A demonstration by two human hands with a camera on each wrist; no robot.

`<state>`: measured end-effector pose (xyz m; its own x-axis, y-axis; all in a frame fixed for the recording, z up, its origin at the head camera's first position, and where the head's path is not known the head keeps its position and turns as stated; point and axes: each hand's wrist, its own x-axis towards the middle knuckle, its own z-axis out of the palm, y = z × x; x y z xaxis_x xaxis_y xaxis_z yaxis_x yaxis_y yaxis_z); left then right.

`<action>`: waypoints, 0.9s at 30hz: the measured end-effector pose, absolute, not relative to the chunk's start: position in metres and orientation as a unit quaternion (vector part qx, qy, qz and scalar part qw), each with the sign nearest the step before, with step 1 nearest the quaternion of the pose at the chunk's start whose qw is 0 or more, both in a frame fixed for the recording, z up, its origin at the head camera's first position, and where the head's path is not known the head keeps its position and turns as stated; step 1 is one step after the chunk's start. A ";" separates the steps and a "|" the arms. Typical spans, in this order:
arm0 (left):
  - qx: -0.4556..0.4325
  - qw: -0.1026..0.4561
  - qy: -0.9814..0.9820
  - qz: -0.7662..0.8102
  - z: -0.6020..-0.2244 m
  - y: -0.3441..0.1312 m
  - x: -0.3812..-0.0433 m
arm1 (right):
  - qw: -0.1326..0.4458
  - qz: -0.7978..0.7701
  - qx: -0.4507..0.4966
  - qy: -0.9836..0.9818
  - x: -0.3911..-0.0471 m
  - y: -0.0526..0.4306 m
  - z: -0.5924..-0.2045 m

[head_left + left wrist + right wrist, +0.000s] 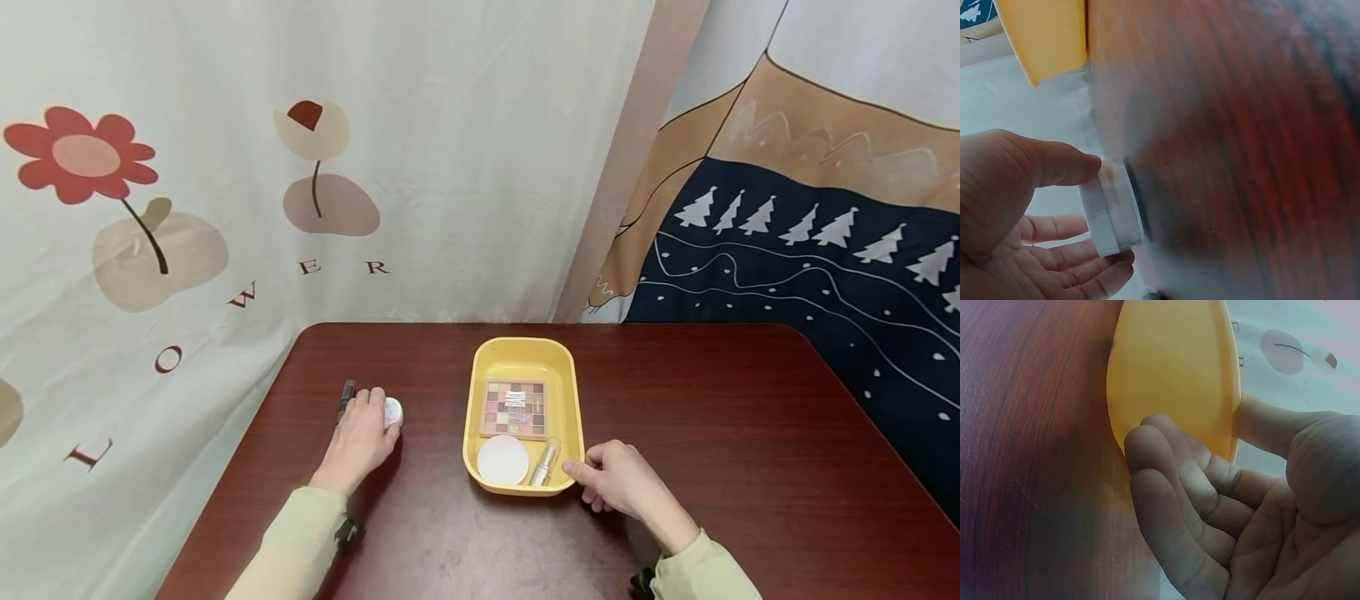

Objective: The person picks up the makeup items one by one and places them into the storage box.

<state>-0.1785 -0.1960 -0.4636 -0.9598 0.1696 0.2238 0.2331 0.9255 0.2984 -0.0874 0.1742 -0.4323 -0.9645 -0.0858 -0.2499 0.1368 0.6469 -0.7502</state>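
Note:
At the left of the table, my left hand (362, 439) grips a small round jar (392, 412) with a white lid. In the left wrist view the jar (1113, 209) sits between thumb and fingers, its base close to the table. A dark slim tube (347, 395) lies just beyond the left hand, partly hidden by it. My right hand (618, 479) holds the near right corner of a yellow tray (580, 417), thumb on the rim and fingers curled against the outer wall. Inside the tray are an eyeshadow palette (514, 409), a round pale compact (503, 460) and a lipstick tube (545, 463).
The dark red wooden table (712, 400) reaches back to a printed curtain (465, 167). A dark blue cloth with white trees (810, 258) hangs at the right. Both wrists carry a dark strap.

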 end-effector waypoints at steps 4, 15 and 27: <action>-0.103 0.097 -0.976 -0.164 -0.463 -0.195 -0.177 | 0.132 -0.422 0.012 0.897 -0.087 0.174 -0.432; -0.120 0.105 -0.972 -0.170 -0.462 -0.191 -0.171 | 0.133 -0.425 0.010 0.896 -0.087 0.175 -0.433; -0.144 0.123 -0.966 -0.174 -0.458 -0.185 -0.166 | 0.135 -0.424 0.009 0.896 -0.087 0.175 -0.432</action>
<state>-0.1658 -0.1845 -0.4577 -0.9283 0.2354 0.2880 0.3211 0.8979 0.3011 -0.0870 0.1750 -0.4324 -0.9636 -0.0982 -0.2486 0.1298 0.6411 -0.7564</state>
